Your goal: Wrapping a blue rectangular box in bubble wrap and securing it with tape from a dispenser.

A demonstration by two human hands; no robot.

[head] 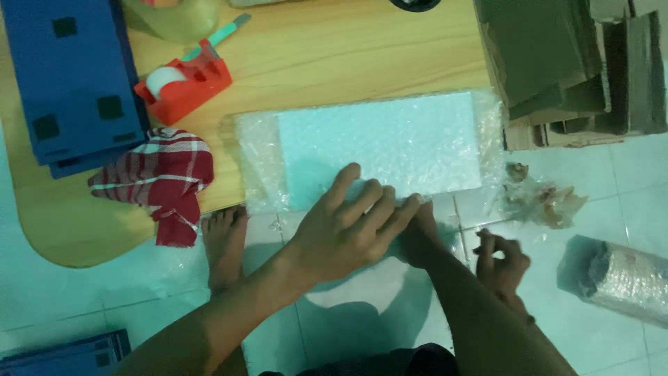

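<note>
Head view is showing the left hand (348, 226) lying flat with fingers spread on the near edge of the bubble-wrapped slab (376, 150). The right hand (417, 233) is sitting just beside it, mostly hidden under the left fingers, so I cannot tell how it is gripping. That pale slab is resting on the wooden bench (334, 56), overhanging its near edge. Left of the slab, a red checked cloth (163, 177) is lying touching the blue trays (66, 76). Beyond it, a red tape dispenser (184, 80) is standing. Right of the slab, folded cardboard (563, 63) is piling up, and a bubble-wrap roll (623, 278) is lying on the floor.
</note>
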